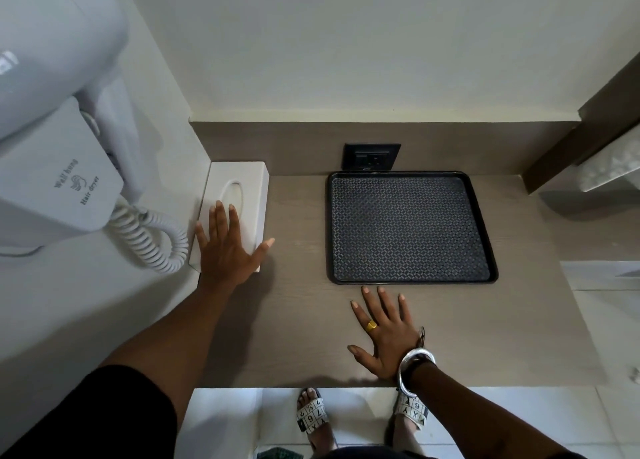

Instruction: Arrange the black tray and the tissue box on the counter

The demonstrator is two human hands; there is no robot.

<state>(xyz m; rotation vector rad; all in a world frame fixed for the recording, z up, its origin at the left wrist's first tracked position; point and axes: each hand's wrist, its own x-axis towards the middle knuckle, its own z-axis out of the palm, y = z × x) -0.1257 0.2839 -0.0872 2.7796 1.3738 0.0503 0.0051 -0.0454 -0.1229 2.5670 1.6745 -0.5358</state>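
A white tissue box (242, 185) with an oval slot lies at the counter's left end, against the side wall. My left hand (227, 247) rests flat on the box's near half, fingers spread, thumb over its right edge. The black tray (408, 226), rectangular with a patterned bed, sits flat on the grey-brown counter (301, 320) to the right, its far edge near the back wall. Just in front of the tray's near rim my right hand (384, 330) lies flat on the counter, fingers apart, fingertips a small gap short of the rim, holding nothing.
A white wall-hung hair dryer (59, 167) with a coiled cord (152, 240) hangs on the left wall beside the box. A black power socket (372, 156) sits in the back wall behind the tray. The counter's front edge runs above my sandalled feet (311, 417).
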